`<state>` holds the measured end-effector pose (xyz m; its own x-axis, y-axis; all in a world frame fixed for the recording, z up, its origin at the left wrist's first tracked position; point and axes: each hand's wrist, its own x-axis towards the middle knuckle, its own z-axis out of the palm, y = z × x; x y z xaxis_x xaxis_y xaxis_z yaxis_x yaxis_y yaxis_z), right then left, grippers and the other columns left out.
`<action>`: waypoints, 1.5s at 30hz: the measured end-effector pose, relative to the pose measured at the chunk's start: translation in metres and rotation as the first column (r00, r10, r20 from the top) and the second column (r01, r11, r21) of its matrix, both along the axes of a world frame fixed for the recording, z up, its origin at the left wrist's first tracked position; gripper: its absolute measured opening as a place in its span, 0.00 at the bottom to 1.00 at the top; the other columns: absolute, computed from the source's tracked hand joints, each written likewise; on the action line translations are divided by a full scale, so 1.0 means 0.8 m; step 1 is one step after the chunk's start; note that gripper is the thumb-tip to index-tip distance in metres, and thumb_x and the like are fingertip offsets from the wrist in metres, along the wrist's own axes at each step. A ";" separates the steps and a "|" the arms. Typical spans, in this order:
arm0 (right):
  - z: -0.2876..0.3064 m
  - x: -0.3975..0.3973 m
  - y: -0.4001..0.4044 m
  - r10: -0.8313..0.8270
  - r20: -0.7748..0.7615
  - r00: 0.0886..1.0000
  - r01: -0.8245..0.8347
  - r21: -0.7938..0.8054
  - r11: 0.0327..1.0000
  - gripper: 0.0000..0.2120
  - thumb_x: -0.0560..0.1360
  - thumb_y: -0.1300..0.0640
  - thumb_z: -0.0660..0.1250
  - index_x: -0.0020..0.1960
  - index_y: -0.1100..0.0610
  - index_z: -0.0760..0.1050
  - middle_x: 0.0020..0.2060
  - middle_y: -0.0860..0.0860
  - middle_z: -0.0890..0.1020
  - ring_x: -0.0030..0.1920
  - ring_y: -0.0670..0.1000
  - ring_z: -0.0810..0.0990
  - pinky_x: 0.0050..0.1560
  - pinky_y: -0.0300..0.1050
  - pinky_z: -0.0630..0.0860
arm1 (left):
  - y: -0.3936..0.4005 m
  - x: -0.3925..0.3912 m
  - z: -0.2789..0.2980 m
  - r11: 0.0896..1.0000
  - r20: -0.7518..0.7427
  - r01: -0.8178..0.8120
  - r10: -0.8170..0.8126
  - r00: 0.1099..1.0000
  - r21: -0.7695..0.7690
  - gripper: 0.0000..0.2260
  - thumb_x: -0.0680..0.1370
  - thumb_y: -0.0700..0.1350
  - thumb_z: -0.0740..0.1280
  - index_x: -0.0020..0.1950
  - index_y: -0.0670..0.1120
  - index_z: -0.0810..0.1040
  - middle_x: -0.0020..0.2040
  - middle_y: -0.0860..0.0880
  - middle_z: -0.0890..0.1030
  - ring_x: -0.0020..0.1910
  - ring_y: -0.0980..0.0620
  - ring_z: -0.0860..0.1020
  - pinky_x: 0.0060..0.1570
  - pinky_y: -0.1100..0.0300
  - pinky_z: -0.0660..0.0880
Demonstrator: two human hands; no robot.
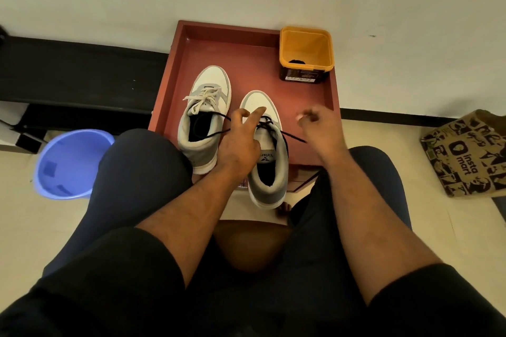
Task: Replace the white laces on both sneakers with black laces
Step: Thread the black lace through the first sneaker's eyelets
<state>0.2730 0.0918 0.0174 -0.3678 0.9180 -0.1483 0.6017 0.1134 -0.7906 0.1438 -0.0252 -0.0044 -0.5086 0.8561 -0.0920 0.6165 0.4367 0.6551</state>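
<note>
Black lace [294,137] pulled taut: left hand [241,142] fingers spread on it, right hand [319,128] pinching.

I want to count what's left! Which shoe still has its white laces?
The grey-and-white sneaker on the left, farther from the yellow plastic tub. Its laces are white, while the sneaker beside it, under the person's left hand, already has black laces.

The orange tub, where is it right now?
The orange tub stands in the red tray's far right corner, against the wall, beyond the two sneakers.
</note>
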 end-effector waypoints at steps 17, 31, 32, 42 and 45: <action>0.031 0.018 0.010 -0.474 -0.575 0.667 0.148 -0.521 0.841 0.09 0.78 0.50 0.65 0.41 0.52 0.73 0.30 0.48 0.73 0.27 0.45 0.69 0.27 0.38 0.65 | 0.001 -0.001 0.000 0.984 -0.079 0.091 -0.104 0.991 -0.153 0.30 0.74 0.33 0.63 0.69 0.61 0.71 0.78 0.53 0.49 0.54 0.44 0.79 0.47 0.49 0.79; 0.013 0.005 0.003 -0.350 -0.281 0.893 0.361 -0.014 0.932 0.07 0.82 0.58 0.57 0.52 0.54 0.73 0.44 0.51 0.78 0.42 0.47 0.76 0.44 0.44 0.75 | -0.001 -0.003 0.003 0.986 -0.079 0.092 -0.104 0.991 -0.137 0.29 0.74 0.34 0.64 0.68 0.63 0.72 0.79 0.54 0.46 0.52 0.44 0.79 0.44 0.50 0.79; 0.017 0.005 0.004 -0.447 -0.420 0.790 0.425 -0.150 0.893 0.07 0.82 0.58 0.56 0.51 0.54 0.73 0.42 0.51 0.79 0.40 0.48 0.77 0.44 0.45 0.77 | -0.001 -0.002 0.004 0.986 -0.089 0.093 -0.106 0.990 -0.140 0.29 0.75 0.34 0.64 0.68 0.63 0.72 0.79 0.53 0.45 0.51 0.43 0.79 0.44 0.50 0.79; 0.002 -0.002 -0.010 0.096 0.252 0.963 -0.003 -0.345 0.939 0.13 0.79 0.47 0.60 0.47 0.55 0.77 0.39 0.51 0.79 0.36 0.49 0.74 0.34 0.43 0.69 | -0.002 -0.005 0.001 0.997 -0.039 0.010 -0.013 0.999 -0.081 0.29 0.75 0.33 0.59 0.72 0.58 0.69 0.79 0.52 0.48 0.65 0.41 0.73 0.56 0.49 0.76; -0.018 -0.012 -0.017 0.329 0.463 0.823 -0.167 -0.356 0.919 0.09 0.78 0.55 0.60 0.52 0.56 0.77 0.46 0.56 0.81 0.40 0.54 0.77 0.39 0.44 0.73 | -0.004 -0.006 0.000 0.999 -0.018 -0.008 0.007 1.000 -0.041 0.29 0.75 0.33 0.60 0.74 0.55 0.67 0.79 0.50 0.49 0.69 0.41 0.70 0.61 0.49 0.74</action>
